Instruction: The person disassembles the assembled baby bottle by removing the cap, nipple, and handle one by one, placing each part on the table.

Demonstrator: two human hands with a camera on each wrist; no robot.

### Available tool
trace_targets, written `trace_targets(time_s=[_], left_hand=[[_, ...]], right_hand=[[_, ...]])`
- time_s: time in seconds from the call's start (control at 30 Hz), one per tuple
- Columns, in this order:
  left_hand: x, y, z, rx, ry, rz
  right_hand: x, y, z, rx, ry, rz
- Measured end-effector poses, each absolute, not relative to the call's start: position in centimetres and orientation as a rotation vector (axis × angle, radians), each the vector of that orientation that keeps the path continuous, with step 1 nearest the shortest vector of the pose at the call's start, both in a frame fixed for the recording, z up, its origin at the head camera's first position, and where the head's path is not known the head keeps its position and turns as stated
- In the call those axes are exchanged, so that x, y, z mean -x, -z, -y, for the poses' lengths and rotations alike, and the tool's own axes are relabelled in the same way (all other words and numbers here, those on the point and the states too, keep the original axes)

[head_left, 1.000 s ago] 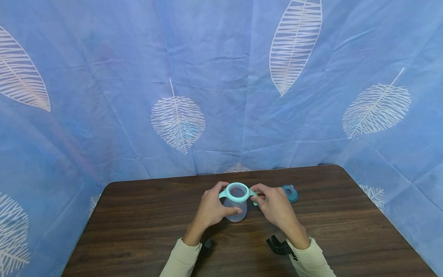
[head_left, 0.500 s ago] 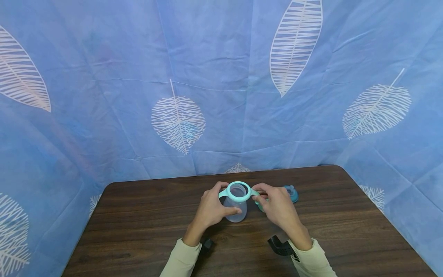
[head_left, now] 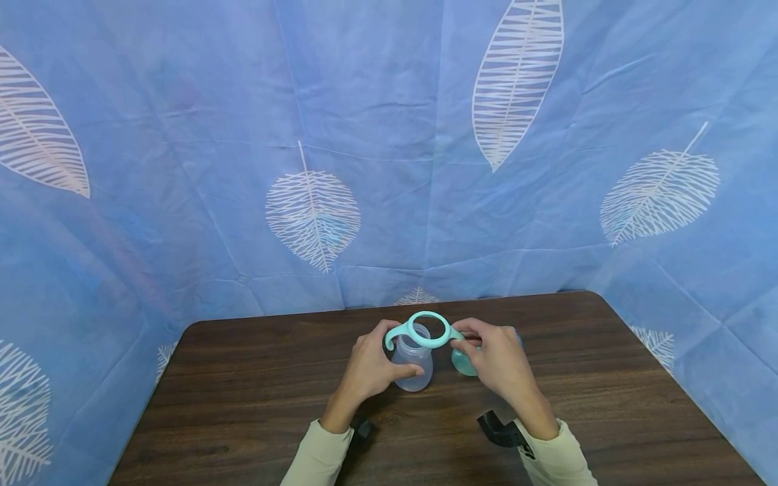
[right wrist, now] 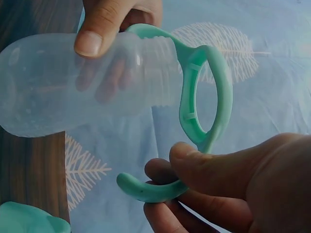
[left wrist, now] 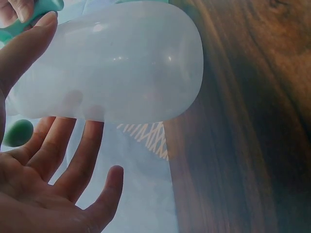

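My left hand point(head_left: 378, 361) grips a translucent baby bottle point(left wrist: 131, 63) round its body, thumb on the near side and fingers behind. The bottle stands upright on the table, its threaded neck bare in the right wrist view. My right hand point(head_left: 501, 358) pinches one curved arm of a mint-green two-handled bottle ring point(head_left: 428, 343) between thumb and fingers. The ring point(right wrist: 221, 92) is off the neck, just past the bottle's mouth and tilted. Its other handle curls beside my left fingers.
A mint-green rounded piece point(head_left: 464, 364) lies on the dark wooden table point(head_left: 255, 398), partly behind my right hand. A blue piece point(head_left: 519, 337) behind that hand is mostly hidden. A blue leaf-print cloth point(head_left: 389, 202) hangs round the table.
The ring has come up off the bottle neck and tilted, moving slightly right with my right hand. More of the mint-green piece shows; the blue piece is now mostly covered. My left hand stays put.
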State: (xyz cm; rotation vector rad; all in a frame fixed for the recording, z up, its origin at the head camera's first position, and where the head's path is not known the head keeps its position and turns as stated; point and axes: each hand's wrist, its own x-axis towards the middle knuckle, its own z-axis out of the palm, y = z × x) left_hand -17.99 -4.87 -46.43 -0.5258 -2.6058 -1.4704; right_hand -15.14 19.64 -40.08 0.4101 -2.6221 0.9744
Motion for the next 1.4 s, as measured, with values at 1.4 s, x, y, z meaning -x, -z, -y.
trace_targets(time_s=[1.4], left_hand=[[18.1, 46.6, 4.7, 0.502, 1.504, 2.588]], right_hand=[[15.0, 38.3, -22.6, -0.209, -1.011, 2.62]])
